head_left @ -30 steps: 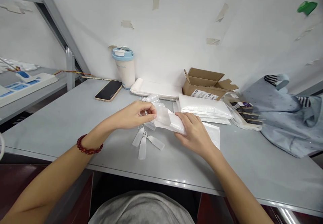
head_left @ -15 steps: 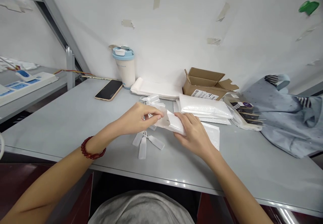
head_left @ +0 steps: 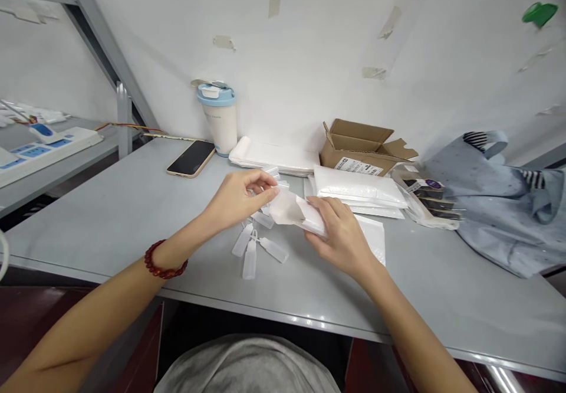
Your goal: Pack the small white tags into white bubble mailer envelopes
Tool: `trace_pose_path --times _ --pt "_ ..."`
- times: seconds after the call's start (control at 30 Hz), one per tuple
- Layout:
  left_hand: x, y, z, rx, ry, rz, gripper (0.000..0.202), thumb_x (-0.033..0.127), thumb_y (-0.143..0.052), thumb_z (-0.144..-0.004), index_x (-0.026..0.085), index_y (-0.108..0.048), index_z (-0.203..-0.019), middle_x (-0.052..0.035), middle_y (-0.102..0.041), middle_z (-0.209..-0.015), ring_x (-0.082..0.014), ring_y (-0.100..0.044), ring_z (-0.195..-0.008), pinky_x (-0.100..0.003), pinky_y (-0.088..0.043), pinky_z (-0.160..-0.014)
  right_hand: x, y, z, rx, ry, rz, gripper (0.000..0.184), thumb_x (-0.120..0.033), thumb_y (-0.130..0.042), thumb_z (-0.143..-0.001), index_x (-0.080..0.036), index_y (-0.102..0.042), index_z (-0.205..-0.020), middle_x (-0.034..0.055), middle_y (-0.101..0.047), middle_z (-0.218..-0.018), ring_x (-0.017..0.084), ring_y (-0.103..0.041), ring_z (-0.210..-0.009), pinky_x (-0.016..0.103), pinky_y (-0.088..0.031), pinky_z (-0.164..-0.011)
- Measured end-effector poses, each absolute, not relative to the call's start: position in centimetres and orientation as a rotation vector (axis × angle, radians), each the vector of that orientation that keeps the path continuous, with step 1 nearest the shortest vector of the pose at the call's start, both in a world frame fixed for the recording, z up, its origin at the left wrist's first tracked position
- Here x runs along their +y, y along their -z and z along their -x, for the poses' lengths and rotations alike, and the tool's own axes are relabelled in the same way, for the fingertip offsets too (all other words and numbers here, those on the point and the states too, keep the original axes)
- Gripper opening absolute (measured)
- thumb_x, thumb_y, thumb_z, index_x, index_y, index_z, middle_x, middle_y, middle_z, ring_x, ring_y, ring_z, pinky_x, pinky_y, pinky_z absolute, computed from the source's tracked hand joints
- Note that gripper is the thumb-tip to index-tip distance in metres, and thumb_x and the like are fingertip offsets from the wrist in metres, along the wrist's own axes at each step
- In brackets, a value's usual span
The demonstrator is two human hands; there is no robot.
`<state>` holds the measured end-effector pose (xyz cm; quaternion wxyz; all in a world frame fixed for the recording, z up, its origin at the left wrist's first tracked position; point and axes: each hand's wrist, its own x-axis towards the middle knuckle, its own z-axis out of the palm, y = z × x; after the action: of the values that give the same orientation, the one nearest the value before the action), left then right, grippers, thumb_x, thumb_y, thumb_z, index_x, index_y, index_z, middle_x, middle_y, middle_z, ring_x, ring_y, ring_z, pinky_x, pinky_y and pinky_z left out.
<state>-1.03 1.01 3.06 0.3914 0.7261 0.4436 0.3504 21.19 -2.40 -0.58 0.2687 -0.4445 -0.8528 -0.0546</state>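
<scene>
My left hand (head_left: 236, 198) is raised a little above the grey table (head_left: 110, 216), its fingers pinched at the open end of a small white plastic bag (head_left: 292, 211). My right hand (head_left: 340, 233) grips the other end of that bag from the right. Below the hands lie several small translucent dropper bottles (head_left: 254, 248) on the table. A few more of them show behind my left fingers. A red bead bracelet (head_left: 163, 261) circles my left wrist.
At the back stand a blue-lidded cup (head_left: 219, 115), a phone (head_left: 191, 158), a flat stack of white bags (head_left: 276, 156) and an open cardboard box (head_left: 365, 145). White padded packs (head_left: 358, 191) lie right of my hands. A blue cloth bag (head_left: 499, 198) lies far right; a power strip (head_left: 44, 142) far left.
My left hand has lifted slightly and its fingers have shifted at the bag's mouth. My right hand and the bag have stayed almost in place.
</scene>
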Motion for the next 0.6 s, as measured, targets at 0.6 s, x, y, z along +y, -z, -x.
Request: trace_pose_path --times 0.6 --pt "1.74 -2.28 0.61 1.029 -0.683 -1.369 0.017 0.020 -0.057 -0.083 0.012 -0.065 -0.071 -0.0029 -0.067 -0.056 -0.0118 -0.063 -0.048 -0.019 -0.050 -0.045 -2.69 0.89 -20.42 -2.315 0.583 1.060 0.068 -0.011 -0.046 -0.081 -0.001 -0.021 -0.143 0.0268 -0.057 -0.124 0.035 -0.053 -0.117 0.048 -0.048 -0.086"
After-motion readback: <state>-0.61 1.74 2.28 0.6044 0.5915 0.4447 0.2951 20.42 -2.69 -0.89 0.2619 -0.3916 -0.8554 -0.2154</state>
